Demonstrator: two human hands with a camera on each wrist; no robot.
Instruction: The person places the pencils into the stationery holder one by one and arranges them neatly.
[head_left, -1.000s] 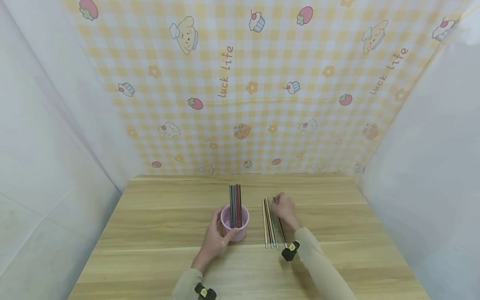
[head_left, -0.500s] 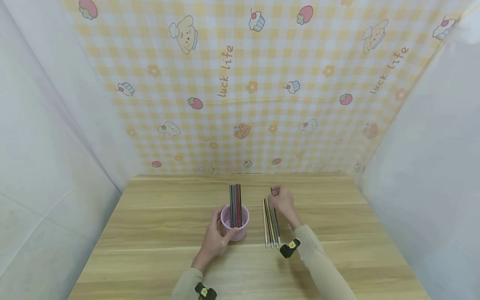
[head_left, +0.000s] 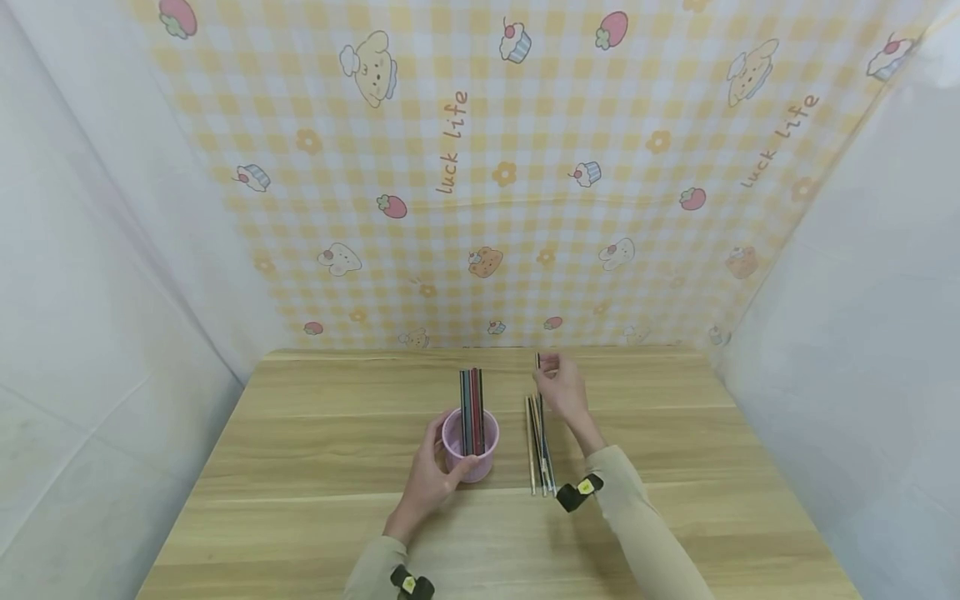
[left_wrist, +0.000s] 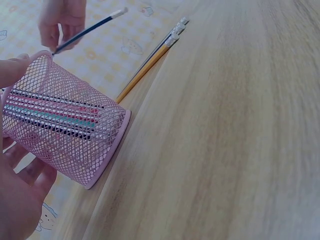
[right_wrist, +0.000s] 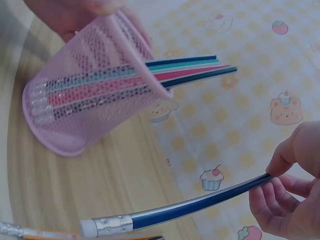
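The table (head_left: 330, 454) bears a cup (head_left: 477, 471), perhaps four pencils (head_left: 531, 446).

Two hands (head_left: 427, 485), one cup (right_wrist: 92, 125), several pencils (head_left: 473, 404)

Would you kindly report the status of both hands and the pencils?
Left hand gripping pink mesh cup, pencils inside. Right hand pinching dark blue pencil. Loose pencils lie nearby; no obstruction seen.

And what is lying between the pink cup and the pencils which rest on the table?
Nothing: the head view shows only bare wooden tabletop between the pink cup and those pencils.
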